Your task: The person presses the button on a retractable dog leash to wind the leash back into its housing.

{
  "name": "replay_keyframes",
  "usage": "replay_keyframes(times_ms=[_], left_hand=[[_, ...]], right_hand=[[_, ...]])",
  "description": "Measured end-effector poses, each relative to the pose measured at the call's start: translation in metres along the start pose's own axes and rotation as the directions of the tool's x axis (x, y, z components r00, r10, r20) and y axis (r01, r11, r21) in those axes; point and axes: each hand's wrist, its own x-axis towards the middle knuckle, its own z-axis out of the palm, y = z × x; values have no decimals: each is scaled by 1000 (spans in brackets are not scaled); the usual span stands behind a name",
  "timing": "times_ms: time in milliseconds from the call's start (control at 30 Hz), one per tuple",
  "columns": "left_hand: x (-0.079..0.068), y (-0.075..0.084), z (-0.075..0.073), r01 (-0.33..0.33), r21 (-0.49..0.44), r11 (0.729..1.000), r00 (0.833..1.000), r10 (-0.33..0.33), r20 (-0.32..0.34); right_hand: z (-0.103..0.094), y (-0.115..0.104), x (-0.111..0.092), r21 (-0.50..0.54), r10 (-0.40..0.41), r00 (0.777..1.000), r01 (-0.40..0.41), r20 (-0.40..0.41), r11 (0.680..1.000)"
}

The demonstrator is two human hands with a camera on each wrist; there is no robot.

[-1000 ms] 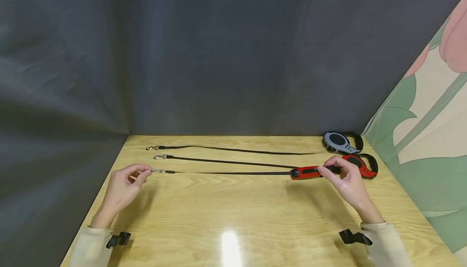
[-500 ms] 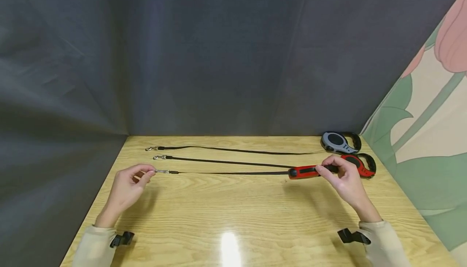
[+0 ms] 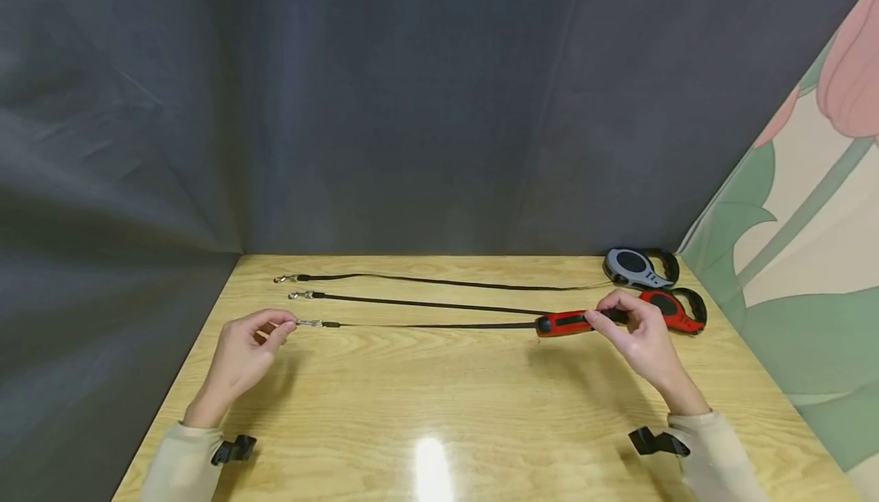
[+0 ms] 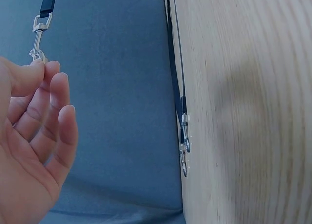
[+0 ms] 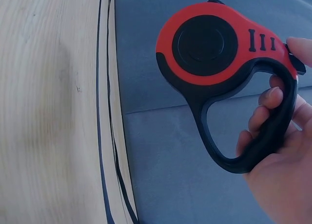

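Dark cloth (image 3: 426, 105) hangs behind a pale wood-grain table (image 3: 384, 410), a tulip-patterned panel (image 3: 776, 258) off to the right, and here's the red leash (image 5: 202, 43), up off the tabletop in the right hand (image 3: 642, 342)! Look at the markings: three black bone shapes in a row on the casing, shrinking toward the thumb. Round red shell, big black disc in its face, black looped handle, and those right fingers are curled through the loop and round the grip, thumb on the black button (image 5: 295, 62).

Over to the left hand (image 3: 240, 353): thumb and forefinger pinch the silver clip (image 3: 309, 323) at its tip, the other fingers loosely bent. Casing edge-on from above, nose pointing at those left fingertips, and the black strap (image 3: 426, 326) runs nearly straight from hand to hand, the long axis side to side.

Beyond the right fingers lie a second red leash (image 3: 673, 310) and, farther back, a grey leash (image 3: 635, 267), their straps stretching across to clips just past the left fingertips.
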Motion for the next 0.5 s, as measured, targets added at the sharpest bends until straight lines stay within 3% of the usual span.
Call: replay_keyframes(times_ms=[233, 500], left_hand=[[-1, 5, 3, -3, -51, 999, 1000, 4, 18], [1, 16, 8, -66, -2, 998, 998, 66, 8]], right_hand=[[3, -2, 0, -2, 6, 1000, -6, -1, 1000], [8, -2, 2, 37, -34, 999, 33, 30, 999]])
